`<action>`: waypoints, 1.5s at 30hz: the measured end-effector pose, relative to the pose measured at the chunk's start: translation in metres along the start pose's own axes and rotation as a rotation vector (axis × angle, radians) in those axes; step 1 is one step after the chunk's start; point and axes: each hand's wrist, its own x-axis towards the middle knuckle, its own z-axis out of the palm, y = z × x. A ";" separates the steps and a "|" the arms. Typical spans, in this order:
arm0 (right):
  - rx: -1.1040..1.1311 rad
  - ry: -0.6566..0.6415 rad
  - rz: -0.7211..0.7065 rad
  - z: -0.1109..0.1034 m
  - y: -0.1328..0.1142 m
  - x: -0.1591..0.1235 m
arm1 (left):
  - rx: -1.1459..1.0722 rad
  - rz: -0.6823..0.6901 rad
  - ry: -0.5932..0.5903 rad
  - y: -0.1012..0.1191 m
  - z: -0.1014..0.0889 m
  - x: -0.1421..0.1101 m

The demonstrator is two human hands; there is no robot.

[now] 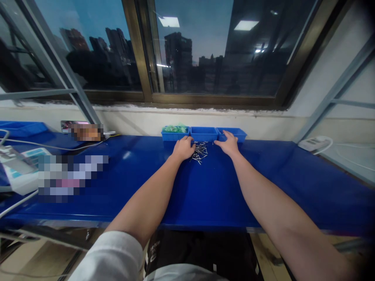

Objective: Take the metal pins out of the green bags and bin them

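Observation:
A loose pile of thin metal screws or nails (199, 152) lies on the blue tabletop, too small to tell which. At its left edge rests my left hand (184, 148), thumb beside the pile and fingers slightly apart from it. My right hand (229, 144) is to the right of the pile, thumb and fingers spread, with nothing visible between them. Its fingers reach in front of the right blue bin (240, 134). Behind the pile stands the middle blue bin (203, 134). The left blue bin (175, 136) holds green plastic-looking packets (176, 128).
A blue table (205, 195) runs along the wall below a window (205, 50). On the left are a white device (22, 168), a cable, a phone (74, 127) and another blue tray (25, 128). A white power strip (315, 143) lies at the right by a metal frame.

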 end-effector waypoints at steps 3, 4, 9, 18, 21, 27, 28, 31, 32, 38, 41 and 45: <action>0.048 0.022 -0.022 0.002 0.003 0.002 | 0.005 0.005 0.000 0.000 0.000 0.000; 0.079 0.034 -0.013 0.002 0.004 0.003 | 0.009 0.005 0.000 0.000 0.000 0.000; 0.341 0.083 0.113 0.002 0.010 0.009 | 0.013 0.005 -0.004 0.000 0.000 0.000; 0.803 0.005 0.138 0.010 -0.021 0.011 | -0.109 0.080 0.107 0.010 0.001 0.004; 0.921 -0.103 0.158 0.015 -0.041 0.001 | -0.174 0.103 0.146 0.019 0.001 0.005; 1.090 -0.313 0.220 0.016 -0.071 -0.021 | -0.215 0.060 0.158 0.024 0.003 0.004; 1.086 -0.346 0.220 0.017 -0.074 -0.023 | -0.214 0.050 0.149 0.024 0.003 0.004; 1.054 -0.391 0.201 0.021 -0.076 -0.025 | -0.209 0.027 0.133 0.023 0.004 0.005; 1.036 -0.380 0.190 0.023 -0.074 -0.024 | -0.213 0.017 0.141 0.023 0.004 0.006; 0.624 -0.120 0.067 0.021 -0.045 -0.006 | -0.208 -0.137 0.188 0.019 0.008 0.009; 0.467 -0.072 0.080 0.018 -0.026 0.003 | -0.169 -0.175 0.127 0.015 0.008 0.008; 0.427 -0.128 0.079 0.023 -0.013 0.007 | -0.130 -0.186 0.073 0.012 0.009 0.007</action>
